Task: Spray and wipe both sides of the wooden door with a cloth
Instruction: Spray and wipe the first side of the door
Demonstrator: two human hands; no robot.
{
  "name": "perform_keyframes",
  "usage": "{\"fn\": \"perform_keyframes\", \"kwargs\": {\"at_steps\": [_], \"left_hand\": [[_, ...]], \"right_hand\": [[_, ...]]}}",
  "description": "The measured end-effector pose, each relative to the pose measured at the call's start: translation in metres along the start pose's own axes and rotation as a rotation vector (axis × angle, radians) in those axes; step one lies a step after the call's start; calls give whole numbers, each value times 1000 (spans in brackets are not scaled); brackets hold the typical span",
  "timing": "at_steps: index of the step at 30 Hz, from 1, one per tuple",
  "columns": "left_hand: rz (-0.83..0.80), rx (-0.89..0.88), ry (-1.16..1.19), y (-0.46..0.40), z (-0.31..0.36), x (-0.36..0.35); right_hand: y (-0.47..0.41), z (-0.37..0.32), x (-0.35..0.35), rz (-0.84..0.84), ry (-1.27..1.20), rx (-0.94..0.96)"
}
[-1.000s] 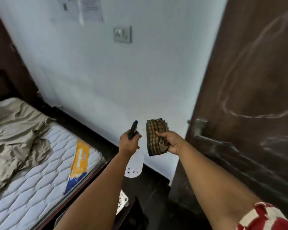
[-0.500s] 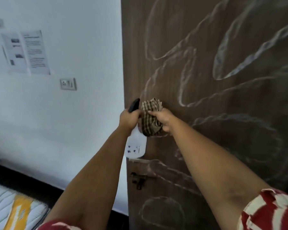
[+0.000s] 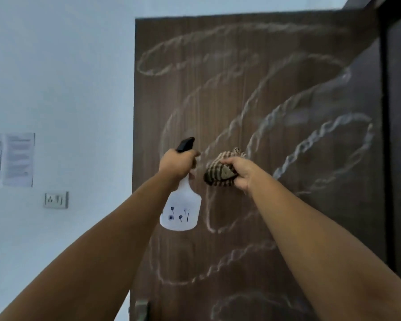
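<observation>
White spray bottle in left hand's grip — checked cloth bunched in right hand, against wooden door.

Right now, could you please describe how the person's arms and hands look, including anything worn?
Both forearms are bare up to the frame's lower edge; no sleeve shows. The left hand and right hand wear no gloves, and I can make out no rings, watch or bracelet.

View tilted up, door top edge now seen, both hands raised higher on it, bottle & cloth drawn apart, bed lost from view
</observation>
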State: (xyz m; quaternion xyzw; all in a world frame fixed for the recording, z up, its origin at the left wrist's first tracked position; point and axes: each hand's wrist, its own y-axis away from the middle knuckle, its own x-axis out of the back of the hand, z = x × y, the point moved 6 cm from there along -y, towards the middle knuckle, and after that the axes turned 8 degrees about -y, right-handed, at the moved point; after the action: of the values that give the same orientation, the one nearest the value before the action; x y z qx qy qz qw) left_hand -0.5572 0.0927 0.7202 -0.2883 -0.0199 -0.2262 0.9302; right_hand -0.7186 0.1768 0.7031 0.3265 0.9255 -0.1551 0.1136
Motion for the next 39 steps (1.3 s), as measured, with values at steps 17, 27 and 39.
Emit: {"fn": "perform_keyframes", "kwargs": {"at_steps": [17, 27, 39], "left_hand": [[188, -378, -54, -197, 147, 156], [72, -484, -136, -284, 166, 191], [77, -592, -112, -307, 165, 205]], "right_hand": [[-97, -209, -184, 45, 93, 806], [-137, -281, -246, 303, 94, 1106], [-128, -317, -237, 697, 527, 1533]]}}
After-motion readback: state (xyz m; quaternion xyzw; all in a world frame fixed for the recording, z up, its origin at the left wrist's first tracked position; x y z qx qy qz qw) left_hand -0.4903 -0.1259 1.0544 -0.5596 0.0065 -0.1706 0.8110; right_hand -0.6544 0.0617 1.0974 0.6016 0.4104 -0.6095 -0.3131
